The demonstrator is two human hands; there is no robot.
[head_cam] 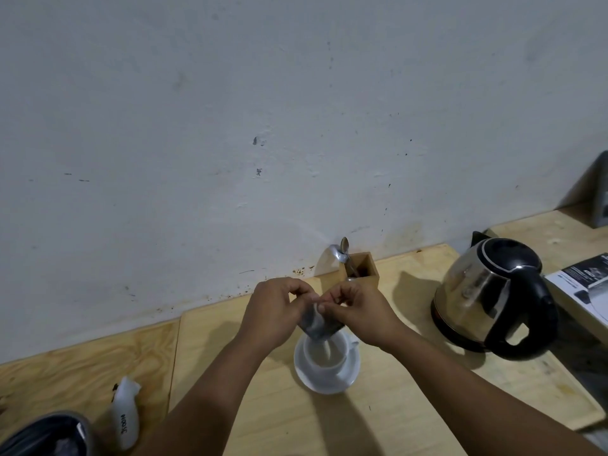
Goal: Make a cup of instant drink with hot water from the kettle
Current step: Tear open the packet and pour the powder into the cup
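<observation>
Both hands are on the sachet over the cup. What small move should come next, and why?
Probably tip and shake the sachet: left hand and right hand pinch its top, it hangs mouth-down over the white cup, and a pale stream seems to be falling in.

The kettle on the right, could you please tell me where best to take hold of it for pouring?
Take the kettle by its black loop handle, coming in from the near right. The handle faces the person, the spout points toward the wall, and the steel body may be hot.

A scuffed, stained white wall point(230, 110) rises behind a pale plywood counter point(82, 360).
</observation>
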